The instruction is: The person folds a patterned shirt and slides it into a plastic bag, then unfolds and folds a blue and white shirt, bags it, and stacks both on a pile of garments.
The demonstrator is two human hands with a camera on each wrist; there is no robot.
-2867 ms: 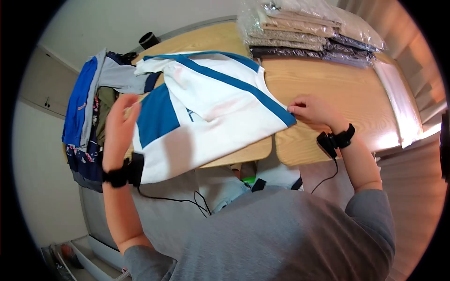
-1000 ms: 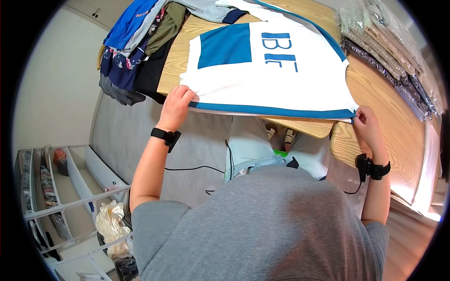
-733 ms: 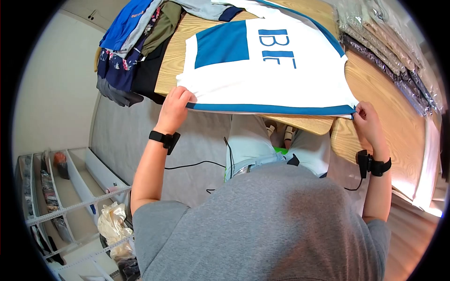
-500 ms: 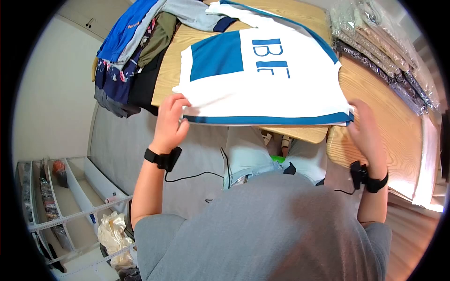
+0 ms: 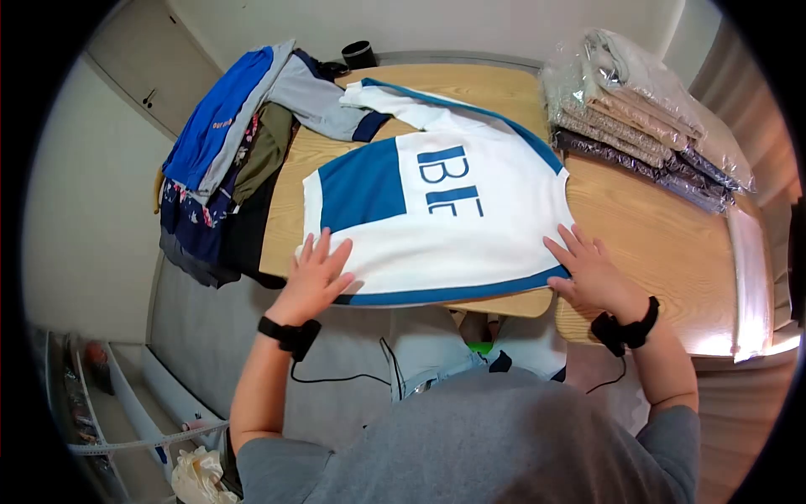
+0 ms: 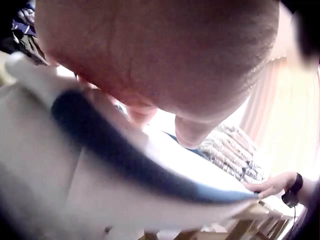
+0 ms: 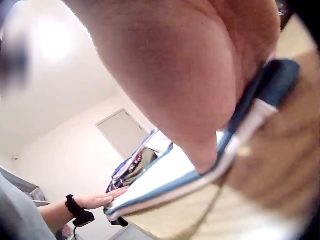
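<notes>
A white top with a teal block, teal bands and dark teal letters (image 5: 470, 252) lies spread on the wooden table, one long side along the near edge. On its near left part my left hand (image 5: 312, 273) rests with the fingers spread. My right hand (image 5: 590, 273) touches the near right corner, fingers spread over the teal band. In the right wrist view the right thumb (image 7: 202, 155) sits on the teal band (image 7: 155, 192) at the garment's edge. The left wrist view shows the left hand (image 6: 155, 55) over the fabric, its fingertips partly hidden.
A heap of clothes, with a blue one (image 5: 220, 126) on top, hangs over the table's left side. Plastic-wrapped folded garments (image 5: 638, 126) are stacked at the back right. A black cup (image 5: 359, 55) stands behind the table (image 5: 663, 252). White shelving (image 5: 134, 403) is at lower left.
Both hands first turned the top over and drew its teal-banded side to the near edge, showing the letters. They have since let go of the corners and now lie spread on the fabric.
</notes>
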